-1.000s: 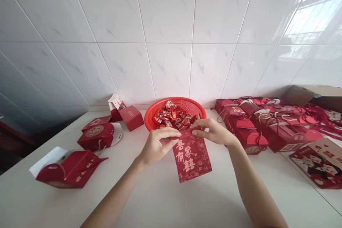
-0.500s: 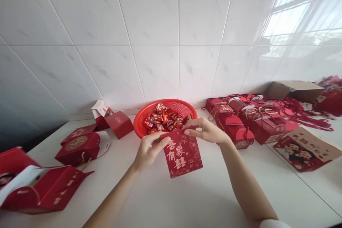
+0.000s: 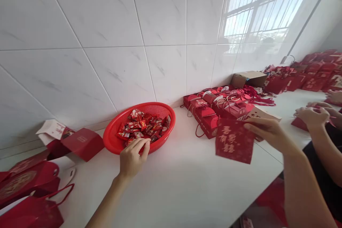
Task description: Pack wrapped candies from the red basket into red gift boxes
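Note:
My right hand (image 3: pixel 267 133) grips the top edge of a flat red card or bag (image 3: pixel 235 140) with pale characters, held up over the counter's right part. My left hand (image 3: pixel 133 156) is at the front rim of a red plastic basket (image 3: pixel 112 142), its fingers curled and close together; whether they hold anything small cannot be made out. Red-wrapped sweets (image 3: pixel 143 124) lie in the basket, just beyond the left fingertips.
Red boxes with cords (image 3: pixel 205 117) stand by the wall, beside a cardboard box (image 3: pixel 249 78). More red boxes (image 3: pixel 82 142) are at the left. At the right edge, other people's hands (image 3: pixel 312 115) work near red bags (image 3: pixel 315 82).
The view has turned right. My left hand has let go of the red card and moved left of it. My right hand has carried the card away to the right.

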### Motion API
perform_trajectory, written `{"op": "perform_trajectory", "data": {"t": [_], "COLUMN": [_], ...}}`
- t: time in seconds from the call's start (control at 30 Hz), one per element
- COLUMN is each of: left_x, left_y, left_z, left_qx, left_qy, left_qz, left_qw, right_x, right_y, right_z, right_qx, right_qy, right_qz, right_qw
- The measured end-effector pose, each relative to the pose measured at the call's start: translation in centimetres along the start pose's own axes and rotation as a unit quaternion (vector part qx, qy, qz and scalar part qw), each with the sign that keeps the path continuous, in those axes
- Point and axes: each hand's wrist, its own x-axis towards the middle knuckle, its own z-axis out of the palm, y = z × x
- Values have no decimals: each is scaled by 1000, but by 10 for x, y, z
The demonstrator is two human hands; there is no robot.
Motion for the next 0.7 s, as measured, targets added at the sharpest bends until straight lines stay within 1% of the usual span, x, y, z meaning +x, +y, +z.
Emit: {"op": "perform_trajectory", "data": {"t": [0.07, 0.13, 0.2, 0.27, 0.33, 0.4, 0.5, 0.6, 0.67, 0.7], "left_x": [0, 1, 1, 1, 0, -1, -2, -2, -3, -3], "left_y": [1, 0, -1, -1, -1, 1, 5, 6, 8, 9], "left_z": [1, 1, 2, 3, 3, 3, 2, 2, 3, 4], "left_qx": [16, 22, 18, 13, 10, 6, -3, -10, -12, -13], "left_qy": [12, 18, 20, 24, 29, 27, 6, -13, -22, -25], "left_qz": [14, 20, 17, 14, 12, 6, -8, -31, -45, -49], "left_qw": [1000, 999, 999, 1000, 999, 1000, 1000, 999, 999, 998], "right_x": [-14, -20, -20, -15, -9, -3, 4, 14, 21, 24], "right_y": [26, 47, 63, 75, 85, 96, 115, 137, 150, 156], "right_z": [-23, -34, -36, -32, -28, -29, -38, -49, -53, -55], "right_qx": [5, -18, -72, -154, -226, -249, -199, -109, -115, -148], "right_qy": [115, 185, 237, 277, 304, 323, 338, 316, 326, 341], "right_qz": [78, 128, 149, 138, 114, 105, 118, 162, 161, 146], "right_qw": [990, 974, 957, 938, 918, 907, 912, 929, 924, 917]}}
